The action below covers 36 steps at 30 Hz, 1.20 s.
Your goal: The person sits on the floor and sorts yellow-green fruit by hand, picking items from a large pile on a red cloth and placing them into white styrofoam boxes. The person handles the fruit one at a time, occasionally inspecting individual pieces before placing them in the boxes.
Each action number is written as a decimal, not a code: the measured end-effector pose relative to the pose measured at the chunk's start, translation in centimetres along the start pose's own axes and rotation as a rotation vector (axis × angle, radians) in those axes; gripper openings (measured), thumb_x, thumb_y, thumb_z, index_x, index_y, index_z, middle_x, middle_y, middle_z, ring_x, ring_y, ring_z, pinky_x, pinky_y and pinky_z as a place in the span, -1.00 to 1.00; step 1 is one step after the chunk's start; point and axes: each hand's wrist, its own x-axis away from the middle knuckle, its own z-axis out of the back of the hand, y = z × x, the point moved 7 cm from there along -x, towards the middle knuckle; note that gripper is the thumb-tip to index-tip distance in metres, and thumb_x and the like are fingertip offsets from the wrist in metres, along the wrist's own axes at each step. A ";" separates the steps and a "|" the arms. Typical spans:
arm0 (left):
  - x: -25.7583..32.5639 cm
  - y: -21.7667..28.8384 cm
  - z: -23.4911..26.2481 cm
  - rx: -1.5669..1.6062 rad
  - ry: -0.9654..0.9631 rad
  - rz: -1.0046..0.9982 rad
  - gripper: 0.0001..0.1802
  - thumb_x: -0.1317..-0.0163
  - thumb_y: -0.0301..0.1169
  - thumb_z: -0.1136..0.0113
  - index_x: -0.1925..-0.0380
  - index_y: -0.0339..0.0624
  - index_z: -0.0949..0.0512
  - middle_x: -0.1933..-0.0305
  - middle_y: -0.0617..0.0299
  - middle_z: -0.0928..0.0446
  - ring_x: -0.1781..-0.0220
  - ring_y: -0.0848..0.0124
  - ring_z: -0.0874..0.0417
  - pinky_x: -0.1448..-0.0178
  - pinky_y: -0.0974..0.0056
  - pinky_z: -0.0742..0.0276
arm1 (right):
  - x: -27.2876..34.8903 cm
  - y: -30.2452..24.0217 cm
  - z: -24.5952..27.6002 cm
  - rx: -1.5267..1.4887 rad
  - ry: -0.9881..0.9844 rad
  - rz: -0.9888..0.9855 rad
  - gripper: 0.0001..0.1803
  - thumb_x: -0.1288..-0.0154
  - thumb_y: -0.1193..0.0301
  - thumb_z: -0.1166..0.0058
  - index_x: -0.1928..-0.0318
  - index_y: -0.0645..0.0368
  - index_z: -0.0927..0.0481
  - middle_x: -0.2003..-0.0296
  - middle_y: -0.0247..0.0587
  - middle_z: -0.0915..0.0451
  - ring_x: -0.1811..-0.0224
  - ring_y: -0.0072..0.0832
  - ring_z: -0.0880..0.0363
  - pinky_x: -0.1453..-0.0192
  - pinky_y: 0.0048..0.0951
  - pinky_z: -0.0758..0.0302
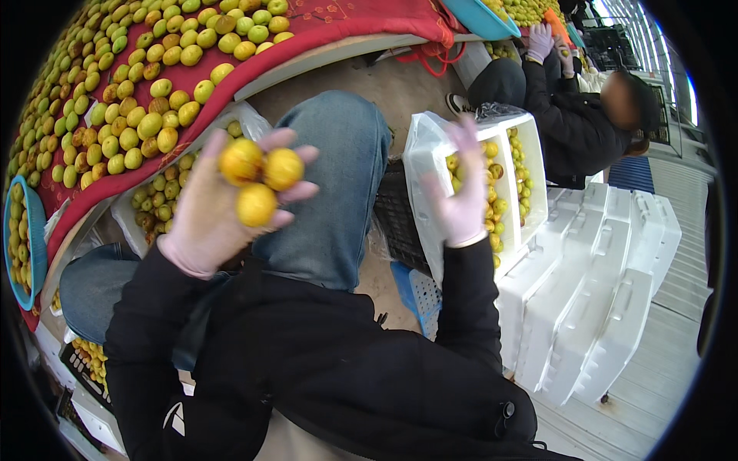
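Three yellow fruits (pixel 283 170), two hands (pixel 201 201) (pixel 464 192)

Table (pixel 307 61), red patterned cloth (pixel 338 24), scattered green and yellow fruits (pixel 137 117), two blue baskets (pixel 478 19)

Wearing a puffy black jacket (pixel 330 346) with long black sleeves (pixel 473 300). Has a white mark (pixel 175 419) low on the near left side, and a small, round black cord stopper (pixel 508 409) on the near right. Wearing thin, pale pinkish gloves (pixel 192 250) on both hands (pixel 209 201). Dressed in blue jeans (pixel 330 177), lighter at the knee.
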 end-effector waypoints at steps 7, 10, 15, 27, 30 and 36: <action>-2.4 -7.0 2.7 0.005 0.072 0.029 -0.41 -0.70 0.01 0.36 -0.53 -0.04 -0.24 -0.54 0.14 -0.31 -0.57 0.25 -0.32 -0.62 0.14 -0.23 | 0.3 -11.9 -8.3 -0.024 -0.425 0.536 -0.28 -0.01 -0.02 -0.48 -0.26 -0.29 -0.65 -0.41 0.00 -0.40 -0.38 0.08 -0.43 -0.45 0.19 -0.35; -1.6 -7.6 4.7 -0.107 0.216 0.049 -0.42 -0.71 -0.02 0.39 -0.51 -0.05 -0.25 -0.52 0.18 -0.33 -0.54 0.26 -0.34 -0.58 0.12 -0.28 | 1.3 -12.0 -8.5 -0.024 -0.400 0.607 -0.30 -0.01 0.00 -0.48 -0.24 -0.27 -0.64 -0.37 0.02 -0.43 -0.24 0.00 -0.55 -0.31 0.06 -0.48; -2.1 -8.8 5.2 -0.062 0.055 0.160 -0.40 -0.68 0.05 0.33 -0.47 -0.08 -0.29 -0.48 0.17 -0.37 -0.53 0.26 -0.35 -0.54 0.09 -0.33 | 2.9 -10.8 -8.2 0.092 -0.367 0.515 -0.31 0.00 0.05 -0.47 -0.22 -0.24 -0.64 -0.31 0.06 -0.48 -0.07 -0.08 -0.62 -0.18 -0.07 -0.52; -3.2 -11.3 5.6 -0.333 0.012 0.286 -0.20 -0.59 0.27 0.23 -0.48 -0.17 -0.28 -0.45 0.13 -0.42 -0.44 0.35 -0.42 -0.52 0.12 -0.28 | 3.3 -8.5 -7.4 -0.006 -0.253 0.324 -0.44 0.18 0.33 -0.48 0.04 0.13 -0.73 -0.16 0.24 -0.54 0.03 0.03 -0.71 -0.03 -0.16 -0.70; -2.2 -9.7 4.4 -0.532 0.048 0.305 -0.12 -0.57 0.26 0.17 -0.59 -0.17 -0.08 -0.55 0.07 -0.31 -0.54 0.23 -0.36 -0.64 0.13 -0.17 | 4.2 -2.8 -6.0 -0.071 -0.148 0.126 -0.46 0.03 0.51 -0.31 -0.08 0.13 -0.66 -0.23 0.12 -0.50 -0.18 -0.06 -0.60 -0.21 -0.16 -0.60; 3.2 4.6 0.6 -1.424 0.164 -0.037 -0.17 -0.54 0.14 -0.02 -0.57 -0.17 -0.18 -0.45 0.06 -0.48 -0.50 0.28 -0.45 -0.61 0.16 -0.24 | 6.6 14.8 5.0 0.205 0.249 -0.286 -0.57 -0.35 0.45 -0.26 -0.22 0.17 -0.60 -0.19 -0.01 -0.57 -0.32 -0.16 -0.48 -0.46 -0.18 -0.35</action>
